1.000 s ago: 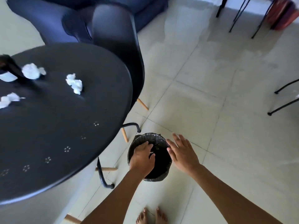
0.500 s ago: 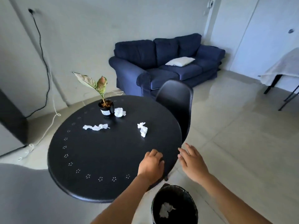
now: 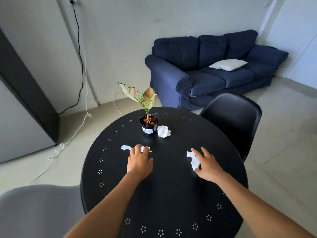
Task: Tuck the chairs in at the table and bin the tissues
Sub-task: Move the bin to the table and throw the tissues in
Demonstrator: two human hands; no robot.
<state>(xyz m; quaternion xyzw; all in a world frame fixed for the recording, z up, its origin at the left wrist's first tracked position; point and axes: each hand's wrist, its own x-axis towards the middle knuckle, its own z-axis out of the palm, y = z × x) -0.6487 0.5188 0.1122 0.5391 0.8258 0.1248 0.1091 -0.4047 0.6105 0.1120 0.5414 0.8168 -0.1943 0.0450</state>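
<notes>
Tissues: three lie crumpled on the round black table (image 3: 171, 194), all toward its far half.
Left hand (image 3: 139, 163): fingers spread and curling onto the long tissue (image 3: 126, 147), left of centre; not yet closed on it.
Right hand (image 3: 208, 164): open, thumb and fingers either side of the twisted tissue (image 3: 194, 160), right of centre.
Grip advice: each hand should gather its whole tissue into the palm, leaving no trailing end.
Third tissue (image 3: 163, 131): just beside the plant pot (image 3: 148, 124) near the far edge; lifting it calls for care not to knock the pot.
Black chair (image 3: 231, 121): at the far right edge, apparently tucked in.
</notes>
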